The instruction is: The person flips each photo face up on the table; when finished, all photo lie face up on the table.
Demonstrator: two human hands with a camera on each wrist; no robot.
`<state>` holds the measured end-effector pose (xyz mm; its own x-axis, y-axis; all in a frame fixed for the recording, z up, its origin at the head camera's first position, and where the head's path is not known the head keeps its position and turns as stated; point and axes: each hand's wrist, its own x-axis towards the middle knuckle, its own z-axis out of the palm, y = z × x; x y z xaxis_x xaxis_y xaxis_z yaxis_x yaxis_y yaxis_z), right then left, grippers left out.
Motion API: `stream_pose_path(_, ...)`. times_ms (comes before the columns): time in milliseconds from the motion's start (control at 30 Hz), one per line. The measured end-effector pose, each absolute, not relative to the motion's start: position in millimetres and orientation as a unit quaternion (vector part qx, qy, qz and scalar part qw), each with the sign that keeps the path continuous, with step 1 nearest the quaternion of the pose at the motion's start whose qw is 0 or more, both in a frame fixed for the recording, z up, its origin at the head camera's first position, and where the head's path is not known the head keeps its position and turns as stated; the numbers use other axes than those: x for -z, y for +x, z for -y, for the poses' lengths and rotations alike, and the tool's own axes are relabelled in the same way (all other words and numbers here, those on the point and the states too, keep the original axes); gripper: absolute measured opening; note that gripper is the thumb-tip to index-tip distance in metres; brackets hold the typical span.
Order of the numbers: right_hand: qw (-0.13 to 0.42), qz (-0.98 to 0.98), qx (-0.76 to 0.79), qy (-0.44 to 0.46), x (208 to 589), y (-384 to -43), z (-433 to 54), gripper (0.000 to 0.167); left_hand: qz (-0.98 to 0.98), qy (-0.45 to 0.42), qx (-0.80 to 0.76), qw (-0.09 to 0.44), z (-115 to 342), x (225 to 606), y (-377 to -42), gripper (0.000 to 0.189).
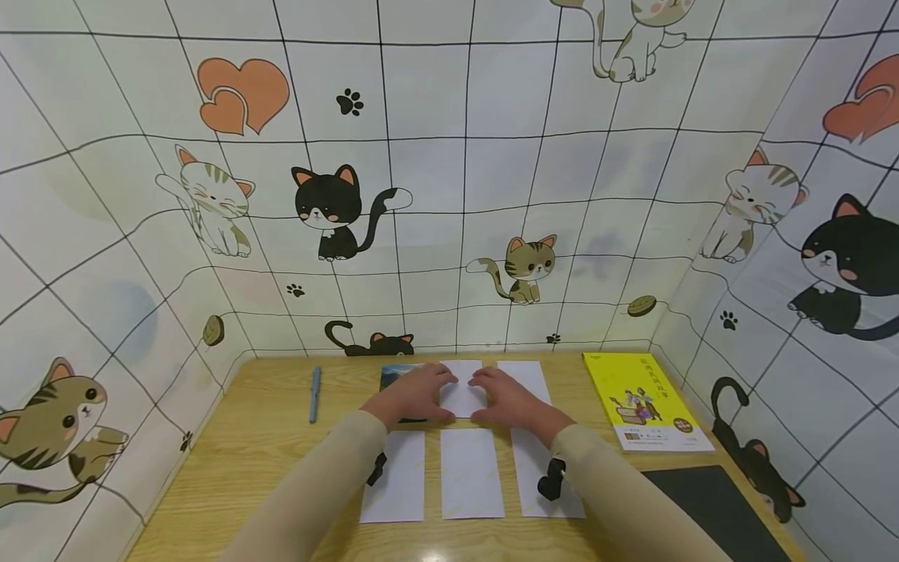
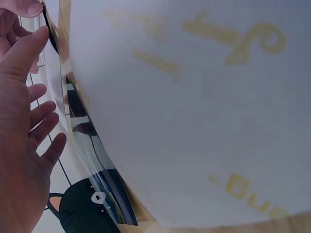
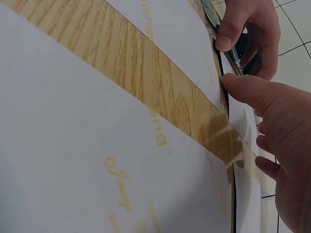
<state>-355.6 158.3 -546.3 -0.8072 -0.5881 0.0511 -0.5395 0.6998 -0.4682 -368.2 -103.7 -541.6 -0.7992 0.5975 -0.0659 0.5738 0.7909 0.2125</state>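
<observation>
White rectangular sheets lie in two rows of three on the table, the back left one being a glossy printed picture [image 1: 393, 377]. My left hand [image 1: 416, 393] is at the left side of the back middle sheet [image 1: 462, 396], partly covering the picture. From the right, my right hand [image 1: 511, 400] comes to the same sheet's other side. Both thumbs are at its near edge in the right wrist view, fingers spread and relaxed. Below lie the front left sheet [image 1: 395, 488], front middle sheet [image 1: 472, 476] and front right sheet [image 1: 531, 460]; faint yellow lettering marks their surfaces.
The back right sheet [image 1: 521, 376] is partly behind my right hand. A grey-blue pen [image 1: 314, 394] lies to the left. At right are a yellow book [image 1: 642, 398] and a dark grey flat board [image 1: 716, 507]. Cat-printed cloth walls [image 1: 435, 172] enclose the wooden table [image 1: 232, 468].
</observation>
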Motion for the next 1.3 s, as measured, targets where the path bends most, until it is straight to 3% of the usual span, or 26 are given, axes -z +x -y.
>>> stream_pose_path(467,0.068,-0.917,0.227,-0.321,545,-354,-153,0.061,-0.944,0.313,-0.08,0.07,103,545,-368,0.073)
stream_pose_path(1300,0.04,-0.905,0.233,-0.355,554,-355,-162,0.05,-0.931,0.35,-0.085,0.063,103,550,-366,0.056)
